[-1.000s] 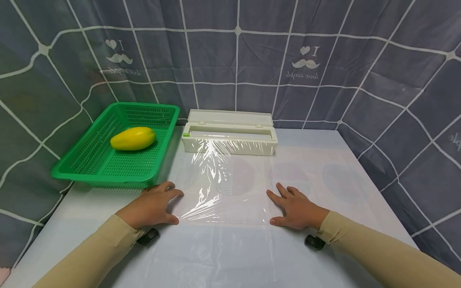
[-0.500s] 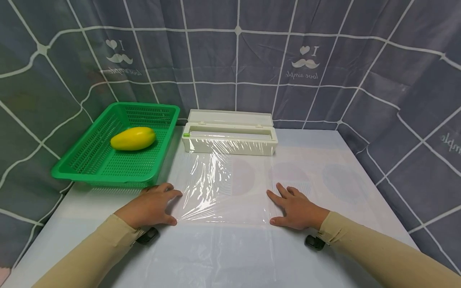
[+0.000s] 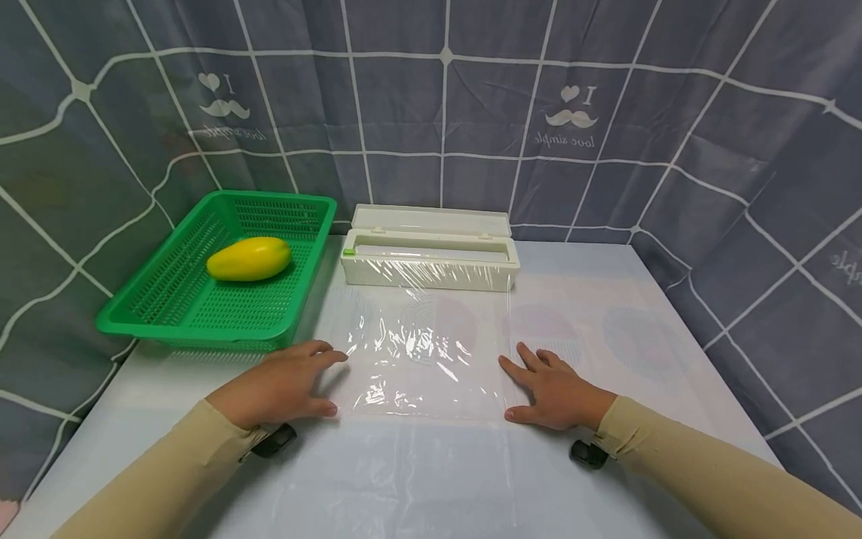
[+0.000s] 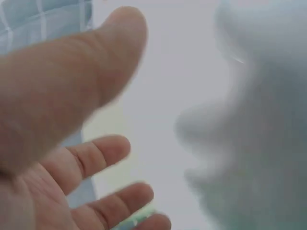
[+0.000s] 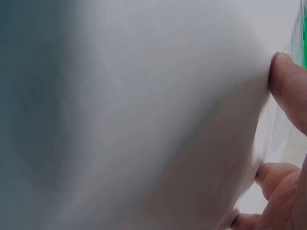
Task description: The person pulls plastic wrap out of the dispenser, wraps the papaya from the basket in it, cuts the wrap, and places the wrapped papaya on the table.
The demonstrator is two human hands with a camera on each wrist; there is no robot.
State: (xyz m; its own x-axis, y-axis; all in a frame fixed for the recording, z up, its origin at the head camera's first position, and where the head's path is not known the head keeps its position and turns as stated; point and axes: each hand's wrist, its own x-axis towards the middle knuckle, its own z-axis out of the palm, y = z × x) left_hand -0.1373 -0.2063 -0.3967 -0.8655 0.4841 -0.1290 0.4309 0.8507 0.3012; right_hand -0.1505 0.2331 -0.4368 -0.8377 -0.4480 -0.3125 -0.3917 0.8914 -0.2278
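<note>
A sheet of clear cling film (image 3: 417,359) stretches over the white table from the cream cling film dispenser (image 3: 431,271), whose lid stands raised at the back. At the film's left edge is my left hand (image 3: 286,382), fingers spread. The left wrist view shows its thumb (image 4: 122,43) and fingers (image 4: 129,199) a little off the surface, their blurred shadows apart from them. My right hand (image 3: 555,389) rests on the film's right edge with spread fingers. In the right wrist view its thumb tip (image 5: 284,72) and other fingertips (image 5: 271,175) press on the film and table.
A green plastic basket (image 3: 286,333) holding a yellow, papaya-like fruit (image 3: 249,260) stands at the left, just beyond my left hand. A grey checked curtain (image 3: 444,105) encloses the table (image 3: 431,486) at the back and sides. A small green piece (image 3: 349,252) sits at the dispenser's left end.
The creases that ran to my left thumb have gone, and the film's left part lies slacker. My left hand has come off the film and shifted slightly. The right hand stays put.
</note>
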